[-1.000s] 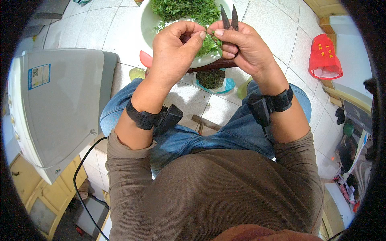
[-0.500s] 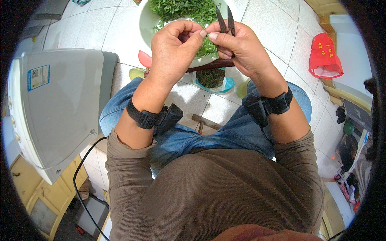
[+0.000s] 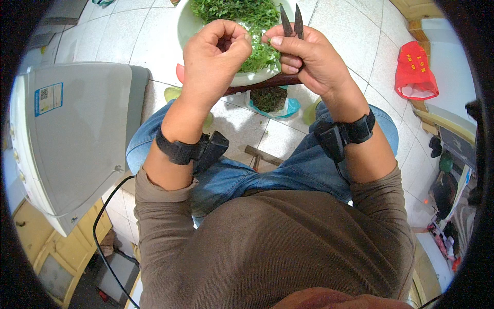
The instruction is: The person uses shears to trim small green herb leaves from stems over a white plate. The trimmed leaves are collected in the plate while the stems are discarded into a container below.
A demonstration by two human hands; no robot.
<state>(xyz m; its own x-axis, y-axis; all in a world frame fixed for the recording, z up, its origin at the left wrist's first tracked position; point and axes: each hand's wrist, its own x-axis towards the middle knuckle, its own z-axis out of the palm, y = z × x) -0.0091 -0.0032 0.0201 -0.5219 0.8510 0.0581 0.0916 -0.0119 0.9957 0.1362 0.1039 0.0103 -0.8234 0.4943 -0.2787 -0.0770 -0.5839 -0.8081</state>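
While both hands hover over the near edge of the white basin [image 3: 252, 79], the left hand [image 3: 211, 54] has fingertips drawn to thumb; any stem between them cannot be made out. Right hand [image 3: 311, 54]: gripping scissors [image 3: 299, 23], handles hidden, blades parted, points away; thumb and forefinger pinching what seems a small sprig [image 3: 269, 41]. Advisable: light pinch, blades clear of the left fingertips. Greens [image 3: 239, 11]: looser by the near edge, heaped toward the far.
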